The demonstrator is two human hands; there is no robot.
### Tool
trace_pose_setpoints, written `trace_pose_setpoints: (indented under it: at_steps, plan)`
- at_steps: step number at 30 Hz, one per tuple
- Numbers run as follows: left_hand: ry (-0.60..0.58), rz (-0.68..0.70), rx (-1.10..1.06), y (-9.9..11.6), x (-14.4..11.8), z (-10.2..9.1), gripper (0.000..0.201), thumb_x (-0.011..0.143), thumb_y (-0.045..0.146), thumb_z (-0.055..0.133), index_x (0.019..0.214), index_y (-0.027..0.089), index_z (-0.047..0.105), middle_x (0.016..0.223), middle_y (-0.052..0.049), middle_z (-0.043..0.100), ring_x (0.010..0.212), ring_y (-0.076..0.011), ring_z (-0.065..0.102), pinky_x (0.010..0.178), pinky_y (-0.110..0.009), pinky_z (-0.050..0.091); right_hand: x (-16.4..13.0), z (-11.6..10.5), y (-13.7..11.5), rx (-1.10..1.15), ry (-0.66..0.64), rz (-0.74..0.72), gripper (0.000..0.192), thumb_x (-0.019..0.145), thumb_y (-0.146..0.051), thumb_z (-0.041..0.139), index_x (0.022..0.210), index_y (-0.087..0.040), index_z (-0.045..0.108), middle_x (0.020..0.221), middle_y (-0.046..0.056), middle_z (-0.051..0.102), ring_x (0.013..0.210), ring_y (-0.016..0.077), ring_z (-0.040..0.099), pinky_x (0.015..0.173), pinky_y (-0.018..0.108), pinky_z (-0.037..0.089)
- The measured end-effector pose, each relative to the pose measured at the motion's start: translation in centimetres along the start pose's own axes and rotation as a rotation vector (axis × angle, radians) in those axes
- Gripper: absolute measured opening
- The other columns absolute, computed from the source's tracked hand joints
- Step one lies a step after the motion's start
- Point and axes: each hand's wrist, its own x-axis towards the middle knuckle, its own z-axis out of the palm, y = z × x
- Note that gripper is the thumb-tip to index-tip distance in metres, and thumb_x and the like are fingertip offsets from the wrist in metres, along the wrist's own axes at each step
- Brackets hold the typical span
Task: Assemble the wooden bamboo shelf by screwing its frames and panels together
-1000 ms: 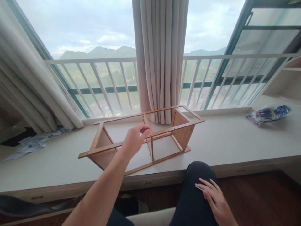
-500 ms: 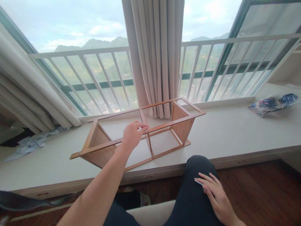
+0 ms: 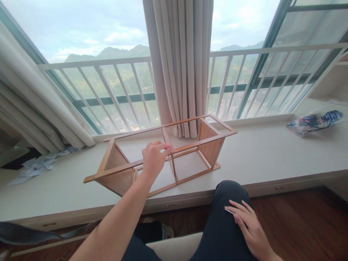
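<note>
A wooden shelf frame [image 3: 201,144] lies on its side on the white window ledge, with solid panels at both ends and a crosspiece in the middle. My left hand [image 3: 155,156] reaches over it, thumb and forefinger pinched together at the upper front rail, just above the crosspiece joint. Whatever is between those fingertips is too small to make out. On my right thigh rests my right hand [image 3: 248,224], fingers lightly extended. A thin pale metallic rod [image 3: 230,210] pokes out from under its fingers; the rest of it is hidden.
Crumpled paper or plastic scraps [image 3: 38,166] lie at the ledge's left end. A clear bag with patterned cloth [image 3: 314,122] sits at the right. Behind the frame hang a beige curtain [image 3: 179,72] and a white railing [image 3: 114,62]. Drawers run below the ledge [image 3: 261,148].
The view has shifted very slightly. My left hand keeps its pinch at the same spot on the rail, and my right hand stays on my thigh.
</note>
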Motion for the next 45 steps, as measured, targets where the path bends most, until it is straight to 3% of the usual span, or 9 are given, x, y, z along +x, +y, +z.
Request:
trace_pose_setpoints:
  at_steps: [5,14,23,29,34,41,45]
  plan:
    - [0.063,-0.018,-0.053,-0.1,-0.2,0.1,0.020,0.091,0.039,0.063,0.090,0.030,0.080,0.091,-0.002,0.074,0.094,-0.0235,0.058,0.089,-0.037,0.040,-0.1,0.1,0.2,0.008,-0.021,0.018,0.036,0.103,-0.038,0.045,0.125,-0.030,0.072,0.126,0.006,0.072,0.128,0.0295,0.061,0.114,0.060,0.040]
    - [-0.100,-0.043,-0.116,-0.1,0.2,-0.1,0.021,0.089,0.036,0.061,0.088,0.025,0.079,0.084,0.000,0.077,0.078,-0.0194,0.063,0.077,-0.032,0.043,-0.3,0.4,0.5,0.002,-0.019,-0.004,0.033,0.102,-0.035,0.047,0.128,-0.034,0.069,0.129,0.002,0.071,0.129,0.0286,0.061,0.113,0.059,0.039]
    - [-0.087,0.066,-0.076,-0.5,-0.1,-0.3,0.017,0.088,0.033,0.064,0.086,0.026,0.079,0.086,-0.002,0.074,0.080,-0.0194,0.063,0.077,-0.032,0.044,-0.2,0.2,0.3,-0.012,0.002,0.002,0.034,0.102,-0.039,0.046,0.125,-0.032,0.071,0.126,0.003,0.072,0.127,0.0287,0.062,0.113,0.057,0.042]
    - [-0.106,0.051,-0.150,-0.4,-0.3,-0.6,0.016,0.088,0.032,0.064,0.081,0.023,0.076,0.083,-0.002,0.070,0.076,-0.0174,0.061,0.076,-0.031,0.046,-0.2,0.2,0.3,-0.030,0.003,-0.001,0.036,0.102,-0.040,0.045,0.124,-0.031,0.072,0.126,0.004,0.072,0.126,0.0289,0.063,0.113,0.056,0.043]
    - [-0.078,0.084,-0.088,-1.0,-0.5,-0.4,0.018,0.090,0.030,0.061,0.080,0.023,0.073,0.081,-0.003,0.068,0.085,-0.0201,0.061,0.079,-0.032,0.044,-0.1,0.2,0.2,-0.035,-0.001,-0.010,0.035,0.103,-0.038,0.045,0.124,-0.032,0.072,0.128,0.003,0.071,0.126,0.0285,0.063,0.112,0.058,0.043]
    - [-0.177,0.091,-0.101,-1.4,0.1,-0.6,0.020,0.090,0.034,0.062,0.078,0.022,0.074,0.081,-0.002,0.068,0.075,-0.0172,0.061,0.075,-0.031,0.045,-0.2,0.4,0.4,-0.035,0.008,-0.018,0.034,0.102,-0.039,0.047,0.125,-0.033,0.071,0.126,0.002,0.073,0.126,0.0288,0.063,0.112,0.057,0.044]
    - [-0.152,0.150,-0.078,-1.2,-0.1,-0.7,0.021,0.092,0.034,0.060,0.084,0.023,0.076,0.085,-0.004,0.070,0.084,-0.0193,0.062,0.079,-0.032,0.046,-0.2,0.4,0.4,-0.036,0.000,-0.020,0.034,0.102,-0.040,0.046,0.124,-0.033,0.072,0.125,0.002,0.073,0.125,0.0294,0.064,0.112,0.058,0.044]
